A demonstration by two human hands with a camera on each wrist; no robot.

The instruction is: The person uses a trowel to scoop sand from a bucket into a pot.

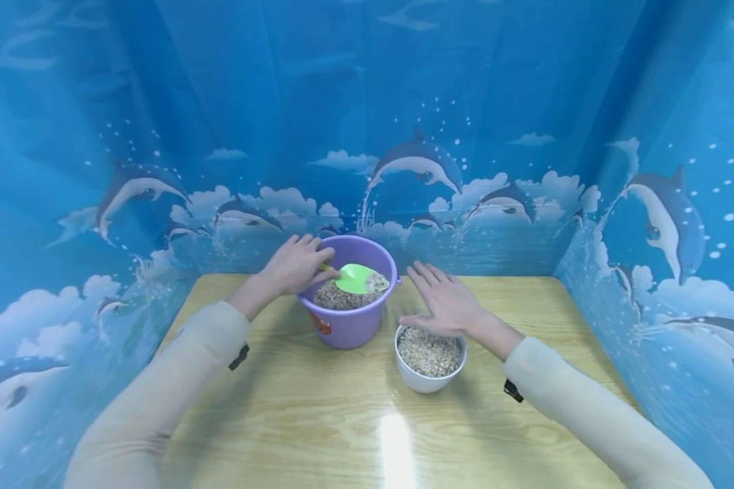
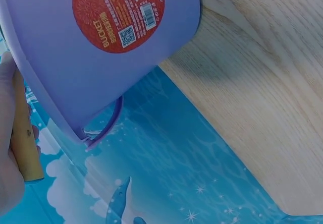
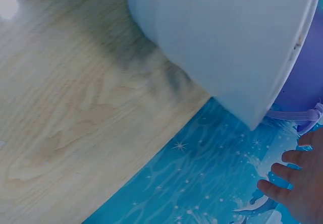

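In the head view my left hand (image 1: 300, 263) grips the wooden handle (image 2: 24, 133) of a small green shovel (image 1: 353, 279). Its blade is inside a purple bucket (image 1: 348, 329), over pale grains, and some grains lie on the blade's tip. My right hand (image 1: 445, 299) hovers above the back rim of a white bowl (image 1: 425, 384), fingers straight and spread, holding nothing. Pale grains (image 1: 429, 352) fill the bowl close to its rim. The left wrist view shows a red label (image 2: 118, 14) on the bucket's side.
Bucket and bowl stand side by side on a light wooden table (image 1: 306, 421). A blue curtain (image 1: 367, 102) printed with dolphins encloses the table's back and sides. The bucket's purple carrying handle (image 2: 108, 125) hangs at its outside.
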